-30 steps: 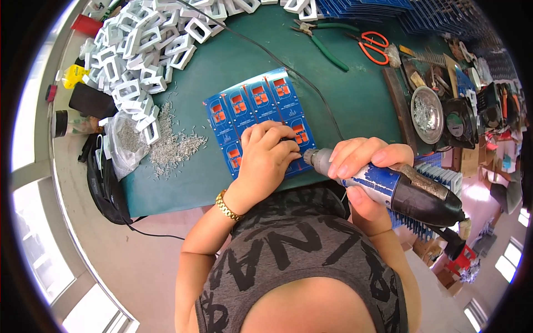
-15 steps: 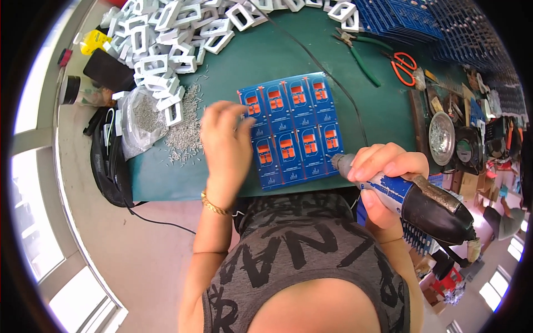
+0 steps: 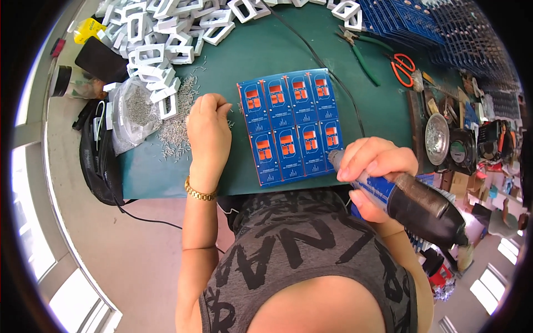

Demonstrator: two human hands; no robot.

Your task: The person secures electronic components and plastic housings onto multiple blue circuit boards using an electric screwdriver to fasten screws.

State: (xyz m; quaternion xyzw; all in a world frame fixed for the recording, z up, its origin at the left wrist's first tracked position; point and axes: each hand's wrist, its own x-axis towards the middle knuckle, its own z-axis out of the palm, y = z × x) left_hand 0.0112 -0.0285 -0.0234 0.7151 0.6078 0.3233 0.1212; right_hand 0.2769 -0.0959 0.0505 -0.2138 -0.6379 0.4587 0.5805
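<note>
Left hand (image 3: 208, 130) fingers pinching at loose pins (image 3: 175, 130) on the worktop (image 3: 266, 50); take just one. Right hand (image 3: 375, 166) clenched round the driver (image 3: 413, 202), tip off the blue boards (image 3: 291, 125).

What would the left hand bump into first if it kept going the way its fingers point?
The left hand points away across the green table. Its fingertips already sit at the scattered small metal pins; beyond them, probably the pile of white plastic frames, though depth is unclear.

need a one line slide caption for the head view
Left hand picks at loose screws while right hand holds electric screwdriver beside blue circuit board panel.
</note>
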